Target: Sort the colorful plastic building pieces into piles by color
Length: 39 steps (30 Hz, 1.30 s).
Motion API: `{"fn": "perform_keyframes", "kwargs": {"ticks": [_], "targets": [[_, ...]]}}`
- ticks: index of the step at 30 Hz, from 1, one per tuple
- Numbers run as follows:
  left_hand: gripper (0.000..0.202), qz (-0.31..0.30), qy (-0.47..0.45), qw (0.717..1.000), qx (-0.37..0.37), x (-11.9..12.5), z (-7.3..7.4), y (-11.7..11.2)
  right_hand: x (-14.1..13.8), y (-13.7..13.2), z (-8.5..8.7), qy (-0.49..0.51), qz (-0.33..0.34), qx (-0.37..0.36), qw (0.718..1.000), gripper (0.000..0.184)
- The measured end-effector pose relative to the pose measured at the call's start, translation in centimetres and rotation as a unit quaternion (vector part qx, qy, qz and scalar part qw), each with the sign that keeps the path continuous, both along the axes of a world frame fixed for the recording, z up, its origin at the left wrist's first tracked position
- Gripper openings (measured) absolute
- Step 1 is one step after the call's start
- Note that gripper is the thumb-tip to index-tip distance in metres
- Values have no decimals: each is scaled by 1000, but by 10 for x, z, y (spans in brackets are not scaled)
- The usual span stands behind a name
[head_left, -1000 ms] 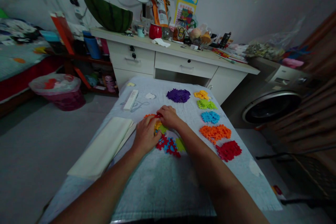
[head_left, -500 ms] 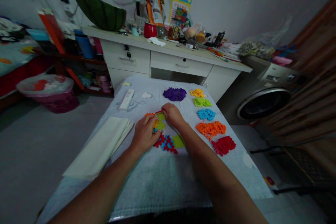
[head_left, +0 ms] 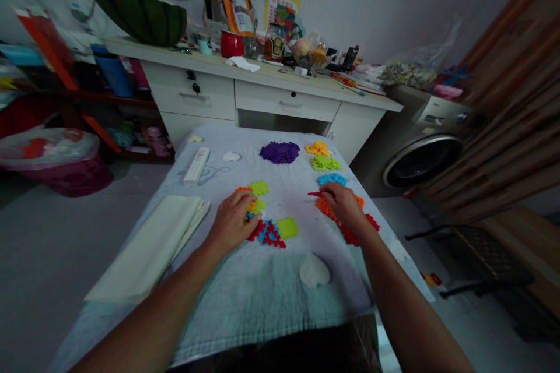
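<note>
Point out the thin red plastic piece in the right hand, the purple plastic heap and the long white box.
Thin red plastic piece (head_left: pixel 314 193): head view, its exposed end.
Purple plastic heap (head_left: pixel 280 152): head view, middle of its top.
Long white box (head_left: pixel 196 165): head view, middle of top face.

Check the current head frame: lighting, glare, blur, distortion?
Head view: dim light, no strong glare on the tablecloth; wide-angle stretch, washing machine leaning; fine detail soft, so the red piece in the right hand lacks crisp edges and pieces in the purple pile merge.
</note>
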State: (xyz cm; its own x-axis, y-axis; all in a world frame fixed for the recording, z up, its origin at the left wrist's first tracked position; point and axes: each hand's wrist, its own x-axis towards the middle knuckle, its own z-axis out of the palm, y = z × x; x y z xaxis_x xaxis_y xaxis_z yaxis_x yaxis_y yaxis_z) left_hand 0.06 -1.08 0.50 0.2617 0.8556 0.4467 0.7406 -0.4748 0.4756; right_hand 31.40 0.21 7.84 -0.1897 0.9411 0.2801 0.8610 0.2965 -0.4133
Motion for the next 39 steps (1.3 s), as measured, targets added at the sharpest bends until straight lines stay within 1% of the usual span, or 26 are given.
{"fn": "perform_keyframes", "kwargs": {"ticks": [3,5,8,11,14,17,25,30,35,39], "targets": [[34,-4,-7,1000,6,0,0,0,35,-22,-7,24,-50,16,998,22],[33,-3,-8,1000,4,0,1,0,52,-36,-14,38,-69,31,996,22],[33,-7,-4,1000,-1,0,2,1,69,-52,-23,55,-86,62,993,22],[32,-12,-5,1000,-5,-1,3,1,78,-62,-28,55,-93,92,990,22],[32,-14,-6,1000,-9,-3,2,2,83,-68,-30,32,-97,115,988,22],[32,-15,-7,1000,-8,-3,0,3,87,-74,-33,6,-102,119,988,22],[30,-15,-7,1000,0,-3,1,3,95,-89,-42,-39,-116,78,989,23],[32,-12,3,1000,-7,-4,1,3,95,-90,-44,-77,-102,73,989,21],[32,-18,6,1000,-9,-4,2,3,92,-86,-39,-109,-109,54,987,18],[32,-13,4,1000,-10,-4,2,3,84,-81,-38,-130,-103,43,985,23]]}}
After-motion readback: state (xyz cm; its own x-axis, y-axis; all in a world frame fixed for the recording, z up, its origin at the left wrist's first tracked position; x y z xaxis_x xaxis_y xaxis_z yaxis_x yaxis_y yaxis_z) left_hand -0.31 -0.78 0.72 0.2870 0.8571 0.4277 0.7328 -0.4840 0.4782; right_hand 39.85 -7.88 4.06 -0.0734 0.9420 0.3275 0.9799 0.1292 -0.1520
